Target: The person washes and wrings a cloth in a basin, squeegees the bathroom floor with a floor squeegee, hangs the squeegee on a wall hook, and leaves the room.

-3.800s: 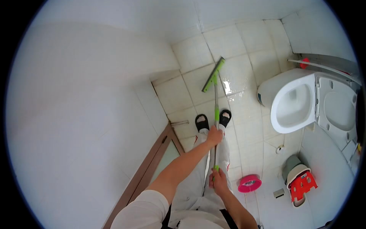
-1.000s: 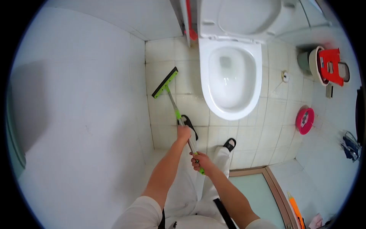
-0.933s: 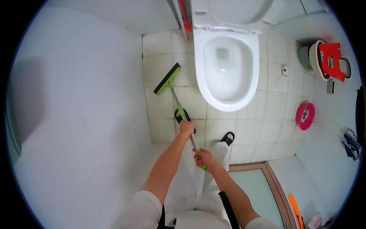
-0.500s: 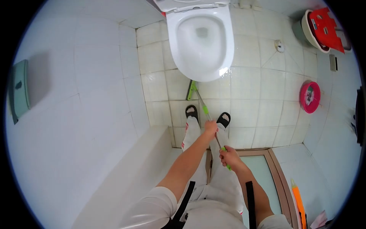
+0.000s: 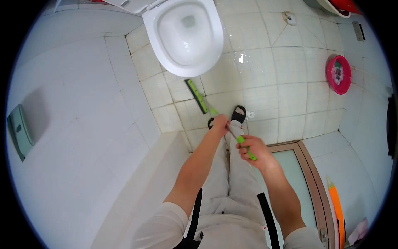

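Observation:
A floor squeegee [image 5: 195, 95] with a green head and a dark edge runs slantwise across the middle of the view. My left hand [image 5: 220, 124] is wrapped round its pole, fairly low down near the head. Higher up, my right hand [image 5: 253, 151] grips the green handle end, whose tip pokes out below the fingers. The squeegee's head is just below the front of the white toilet bowl [image 5: 185, 39], apart from it, over the tiled floor [image 5: 226, 85]. Whether its edge touches the tiles I cannot tell.
Black slippers [image 5: 238, 114] are on my feet, close to the pole. At the right wall stands a pink basin [image 5: 339, 75], with a floor drain [image 5: 290, 18] farther up. A framed glass door [image 5: 290, 168] lies behind my right arm. Wet spots [image 5: 241, 59] glint on the tiles.
The squeegee's head has swung to a different slant and come out from the toilet's front edge. Both hands have shifted up in view with the pole. The camera view has turned and moved.

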A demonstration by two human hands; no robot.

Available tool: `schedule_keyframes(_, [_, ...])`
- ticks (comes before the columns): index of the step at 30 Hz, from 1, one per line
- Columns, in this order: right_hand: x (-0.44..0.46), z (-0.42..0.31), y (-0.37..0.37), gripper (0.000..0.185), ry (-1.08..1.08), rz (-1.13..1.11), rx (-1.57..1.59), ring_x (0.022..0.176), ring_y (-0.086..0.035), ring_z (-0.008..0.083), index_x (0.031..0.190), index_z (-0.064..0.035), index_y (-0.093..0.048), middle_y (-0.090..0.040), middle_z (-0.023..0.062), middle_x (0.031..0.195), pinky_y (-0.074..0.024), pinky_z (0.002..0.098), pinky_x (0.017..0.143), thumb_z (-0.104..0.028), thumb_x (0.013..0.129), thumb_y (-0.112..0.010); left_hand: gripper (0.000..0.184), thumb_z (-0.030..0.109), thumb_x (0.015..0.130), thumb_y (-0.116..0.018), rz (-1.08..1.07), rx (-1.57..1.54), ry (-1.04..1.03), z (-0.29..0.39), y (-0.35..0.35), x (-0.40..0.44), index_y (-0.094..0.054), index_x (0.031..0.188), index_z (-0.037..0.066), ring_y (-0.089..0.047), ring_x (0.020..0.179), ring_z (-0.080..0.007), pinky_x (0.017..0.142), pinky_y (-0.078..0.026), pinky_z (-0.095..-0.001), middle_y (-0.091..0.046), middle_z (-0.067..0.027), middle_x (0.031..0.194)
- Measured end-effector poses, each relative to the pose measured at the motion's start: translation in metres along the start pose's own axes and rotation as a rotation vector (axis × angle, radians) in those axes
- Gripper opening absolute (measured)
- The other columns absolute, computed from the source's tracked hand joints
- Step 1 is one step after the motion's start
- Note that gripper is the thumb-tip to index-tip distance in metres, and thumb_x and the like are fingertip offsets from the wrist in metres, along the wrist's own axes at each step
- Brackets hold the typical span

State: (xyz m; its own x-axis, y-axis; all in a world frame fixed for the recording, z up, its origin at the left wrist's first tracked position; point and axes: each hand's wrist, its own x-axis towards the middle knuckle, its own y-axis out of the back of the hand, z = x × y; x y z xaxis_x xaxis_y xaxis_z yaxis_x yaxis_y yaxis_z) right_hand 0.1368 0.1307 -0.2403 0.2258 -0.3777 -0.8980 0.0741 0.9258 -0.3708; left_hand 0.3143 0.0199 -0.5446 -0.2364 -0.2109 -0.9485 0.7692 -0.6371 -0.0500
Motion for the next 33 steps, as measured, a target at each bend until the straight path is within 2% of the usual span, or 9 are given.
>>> schedule_keyframes(5, [-0.064, -0.032, -0.021, 0.042, 0.177, 0.116, -0.134, 0.055, -0.044, 0.0092, 0.123, 0.0015, -0.045, -0.053, 0.0088, 0.083, -0.0338, 0.0219, 0.042, 0.004, 0.081, -0.044, 0.016, 0.006, 0.08, -0.05, -0.045, -0.347, 0.277, 0.13, -0.122, -0.088, -0.046, 0.065, 0.01, -0.044, 0.05, -0.0218, 0.049, -0.04, -0.0373, -0.042, -0.0041, 0.055])
schedule_keyframes(10, [-0.077, -0.011, -0.016, 0.057, 0.26, 0.244, -0.333, 0.053, -0.047, 0.0114, 0.137, 0.0, -0.038, -0.057, 0.0089, 0.086, -0.0369, 0.0254, 0.042, 0.003, 0.081, -0.045, 0.016, 0.011, 0.086, -0.047, -0.195, -0.453, 0.357, 0.132, -0.133, -0.102, -0.047, 0.069, 0.009, -0.041, 0.047, -0.0175, 0.047, -0.04, -0.0348, -0.042, -0.0025, 0.055])
schedule_keyframes(12, [-0.039, 0.042, 0.026, 0.058, 0.547, 0.289, -0.767, 0.058, -0.052, 0.0137, 0.14, -0.0001, -0.036, -0.059, 0.0097, 0.087, -0.0418, 0.0274, 0.048, 0.0, 0.083, -0.046, 0.016, 0.016, 0.088, -0.047, -0.317, -0.552, 0.411, 0.114, -0.121, -0.109, -0.048, 0.074, 0.009, -0.04, 0.045, -0.016, 0.045, -0.04, -0.0329, -0.042, -0.0016, 0.055])
schedule_keyframes(16, [-0.074, 0.103, 0.031, 0.052, 0.68, 0.42, -0.97, 0.092, -0.062, 0.0426, 0.135, 0.0058, -0.038, -0.061, 0.0284, 0.106, -0.0483, 0.0428, 0.081, -0.004, 0.086, -0.048, 0.016, 0.02, 0.092, -0.047, -0.275, -0.333, 0.336, 0.076, -0.117, -0.145, -0.047, 0.08, 0.009, -0.046, 0.044, -0.0158, 0.04, -0.041, -0.0301, -0.044, -0.0037, 0.054])
schedule_keyframes(20, [-0.09, 0.203, 0.099, 0.046, 0.52, 0.536, -0.755, 0.071, -0.063, 0.0248, 0.13, 0.0022, -0.044, -0.062, 0.0161, 0.083, -0.0497, 0.0355, 0.065, -0.011, 0.088, -0.055, 0.019, 0.03, 0.095, -0.042, -0.266, 0.082, 0.353, -0.015, -0.101, -0.19, -0.044, 0.094, 0.01, -0.052, 0.046, -0.0209, 0.04, -0.041, -0.0337, -0.048, -0.0068, 0.058])
schedule_keyframes(22, [-0.108, 0.251, 0.125, 0.041, 0.242, 0.502, -0.276, 0.058, -0.056, 0.0118, 0.127, -0.0004, -0.048, -0.058, 0.0062, 0.071, -0.0444, 0.0276, 0.052, -0.017, 0.091, -0.056, 0.021, 0.031, 0.095, -0.042, -0.264, 0.243, 0.534, -0.043, -0.099, -0.225, -0.042, 0.094, 0.01, -0.053, 0.047, -0.0217, 0.039, -0.041, -0.0348, -0.05, -0.0084, 0.06])
schedule_keyframes(25, [-0.13, 0.299, 0.134, 0.028, 0.136, 0.642, -0.161, 0.053, -0.048, 0.0063, 0.113, -0.0016, -0.057, -0.052, 0.0012, 0.064, -0.0384, 0.0232, 0.043, -0.023, 0.097, -0.051, 0.022, 0.031, 0.094, -0.043, -0.199, 0.243, 0.807, -0.117, -0.091, -0.252, -0.041, 0.093, 0.01, -0.053, 0.048, -0.0223, 0.04, -0.043, -0.0351, -0.05, -0.009, 0.062])
schedule_keyframes(29, [-0.082, 0.399, 0.2, 0.032, 0.331, 0.929, -0.52, 0.059, -0.055, 0.0125, 0.116, 0.0029, -0.058, -0.062, 0.0042, 0.076, -0.045, 0.0272, 0.053, -0.021, 0.097, -0.051, 0.026, 0.031, 0.095, -0.044, -0.099, 0.429, 0.875, -0.191, -0.101, -0.251, -0.044, 0.097, 0.005, -0.052, 0.048, -0.022, 0.042, -0.045, -0.036, -0.05, -0.0097, 0.064])
schedule_keyframes(33, [-0.05, 0.377, 0.235, 0.035, 0.511, 1.043, -0.717, 0.064, -0.059, 0.0184, 0.123, 0.0057, -0.055, -0.067, 0.0105, 0.083, -0.0485, 0.0315, 0.061, -0.018, 0.097, -0.051, 0.034, 0.032, 0.097, -0.043, -0.137, 0.592, 0.759, -0.233, -0.121, -0.201, -0.044, 0.096, -0.002, -0.05, 0.046, -0.0219, 0.04, -0.044, -0.0376, -0.049, -0.0104, 0.063])
